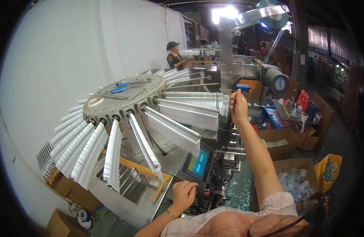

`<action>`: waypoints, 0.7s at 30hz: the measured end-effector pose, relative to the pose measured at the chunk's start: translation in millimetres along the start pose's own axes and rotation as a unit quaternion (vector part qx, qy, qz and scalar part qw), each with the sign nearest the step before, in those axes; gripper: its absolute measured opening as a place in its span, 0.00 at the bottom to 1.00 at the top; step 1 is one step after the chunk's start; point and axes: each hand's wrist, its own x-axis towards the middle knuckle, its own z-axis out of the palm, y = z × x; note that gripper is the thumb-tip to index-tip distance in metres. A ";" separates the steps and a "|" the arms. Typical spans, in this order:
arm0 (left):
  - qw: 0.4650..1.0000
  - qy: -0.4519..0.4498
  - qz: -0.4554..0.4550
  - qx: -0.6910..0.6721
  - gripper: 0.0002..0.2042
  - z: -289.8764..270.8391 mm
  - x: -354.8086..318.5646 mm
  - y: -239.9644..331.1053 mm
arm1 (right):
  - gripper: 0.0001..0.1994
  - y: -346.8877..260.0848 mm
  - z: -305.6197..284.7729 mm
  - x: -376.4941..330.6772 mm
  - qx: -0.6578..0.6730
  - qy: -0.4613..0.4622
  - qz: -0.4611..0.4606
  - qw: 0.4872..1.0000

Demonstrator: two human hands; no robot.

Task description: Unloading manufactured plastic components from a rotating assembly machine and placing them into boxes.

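My right hand (pixel 239 106) is raised at the outer end of a rod strung with a white, thin-layered stack (pixel 193 98). Its fingers are closed against that end, and whatever they grip is hidden. Low in the middle, my left hand (pixel 184 194) is curled with nothing visible in it, just below the touch screen (pixel 197 164). Similar white stacks with fringed lower edges hang on rods around a round metal turntable (pixel 128 96). One stack (pixel 174 126) slants out between my two hands.
Loose rods and blue-handled tools (pixel 120 87) lie on the turntable. A motor (pixel 277 81) juts out at right. Cardboard boxes (pixel 284 164), a yellow sack (pixel 328 170) and small scattered pieces (pixel 239 193) are on the floor. Another person (pixel 174 57) works at the back.
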 end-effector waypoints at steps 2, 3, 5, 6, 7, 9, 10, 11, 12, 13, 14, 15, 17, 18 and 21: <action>1.000 -0.003 -0.002 0.002 0.05 -0.5 -2.2 0.5 | 0.18 0.2 -0.8 -0.1 -0.009 -0.002 -0.006 1.000; 1.000 -0.006 -0.002 0.001 0.05 -0.5 -2.9 0.7 | 0.18 1.2 -1.3 0.4 -0.016 -0.005 -0.012 1.000; 1.000 -0.010 -0.002 -0.001 0.04 0.2 -3.9 1.5 | 0.18 2.5 -6.9 3.7 -0.005 0.001 -0.008 1.000; 1.000 -0.013 -0.002 0.000 0.04 0.3 -4.6 1.8 | 0.18 2.9 -9.8 4.6 0.009 0.006 -0.005 1.000; 1.000 -0.015 -0.001 0.001 0.04 0.8 -4.9 1.9 | 0.18 3.2 -11.8 5.4 0.008 0.005 -0.004 1.000; 1.000 -0.017 -0.004 0.000 0.04 2.2 -5.9 1.3 | 0.18 3.3 -14.5 5.7 0.027 0.018 -0.003 0.999; 1.000 -0.018 -0.006 -0.001 0.04 2.2 -5.6 -0.3 | 0.18 2.9 -12.5 5.3 0.025 0.017 -0.002 1.000; 1.000 -0.016 -0.007 -0.002 0.04 1.6 -5.6 -1.2 | 0.18 1.3 -10.0 3.6 0.022 0.008 0.000 1.000; 1.000 -0.017 -0.011 -0.002 0.04 0.9 -5.9 -2.0 | 0.18 0.6 -7.8 3.1 0.018 0.000 0.002 1.000; 1.000 -0.020 -0.013 -0.001 0.04 0.3 -7.3 -1.2 | 0.18 0.1 -10.0 3.1 0.018 0.000 0.002 1.000; 1.000 -0.020 -0.013 -0.002 0.04 0.3 -8.7 -0.8 | 0.18 -0.3 -14.0 4.1 0.021 0.012 0.004 1.000; 1.000 -0.023 -0.012 -0.003 0.04 0.4 -10.0 -0.5 | 0.18 -1.0 -16.2 4.3 0.023 0.023 0.006 0.999; 1.000 -0.025 -0.012 -0.003 0.04 0.3 -11.1 0.2 | 0.18 -3.1 -14.0 0.8 0.006 0.027 0.013 1.000; 1.000 -0.025 -0.012 -0.002 0.04 0.3 -10.8 0.6 | 0.18 -3.1 -13.9 2.5 0.005 0.044 0.011 0.999; 1.000 -0.024 -0.012 -0.001 0.04 -0.8 -13.4 1.3 | 0.18 -1.8 -14.0 2.1 0.002 0.058 0.010 0.998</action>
